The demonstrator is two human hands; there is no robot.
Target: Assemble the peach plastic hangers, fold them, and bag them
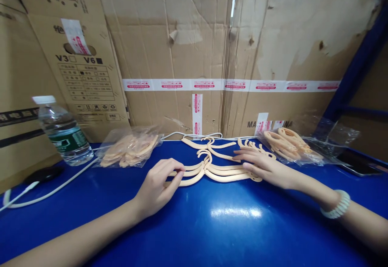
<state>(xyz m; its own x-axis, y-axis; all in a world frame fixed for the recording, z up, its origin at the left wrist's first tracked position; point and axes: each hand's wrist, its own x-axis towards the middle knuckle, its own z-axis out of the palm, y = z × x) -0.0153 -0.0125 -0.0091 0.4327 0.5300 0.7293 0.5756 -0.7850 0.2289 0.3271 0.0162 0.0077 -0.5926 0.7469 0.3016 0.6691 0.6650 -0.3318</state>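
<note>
A stack of small peach plastic hangers point(212, 170) lies on the blue table point(194, 226), hooks pointing away from me. My left hand point(159, 186) pinches the left ends of the stack between thumb and curled fingers. My right hand point(263, 166) lies flat with fingers stretched over the right ends of the stack. One more hanger point(209, 143) lies alone just behind the stack. A few further hangers point(253, 145) lie beside my right fingertips.
A clear bag of hangers point(130, 147) sits at back left, an opened bag with hangers point(291, 143) at back right. A water bottle point(63, 131), a white cable point(48, 192) and a dark phone point(357, 162) rest on the table. Cardboard boxes point(194, 48) wall the back.
</note>
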